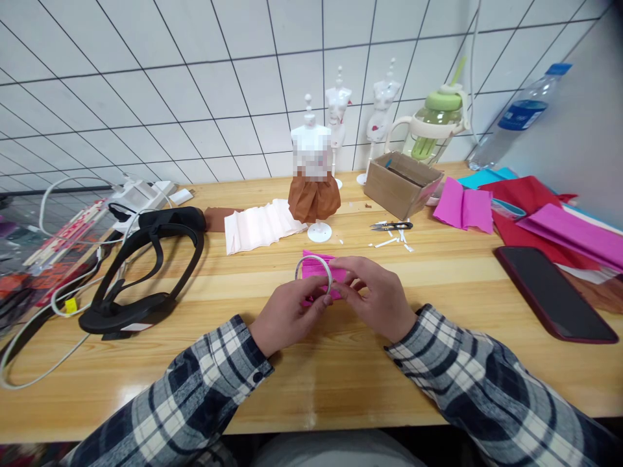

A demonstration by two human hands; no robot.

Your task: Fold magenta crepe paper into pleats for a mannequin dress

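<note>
My left hand [291, 312] is closed on a narrow, pale roll of tape [329, 275], held upright like a thin ring. Close against the roll's right side is my right hand [374, 295], thumb and forefinger brought together. What lies between those fingertips is hidden. Beneath both hands is a piece of bright pink pleated paper [311, 267], its lower part covered by my fingers. Just beyond stands a small white dress form [311, 139] wearing a puffy brown skirt [314, 198]. Thread snips [392, 226] lie to the right among white paper strips [386, 242].
Left are a black headset strap [182, 285], cables and pale pleated paper [260, 226]. At the back stand two white dress forms [338, 107], a cardboard box [402, 188] and a green-lidded jug [440, 117]. Right are coloured papers [467, 206], a phone [555, 292] and a bottle [520, 117].
</note>
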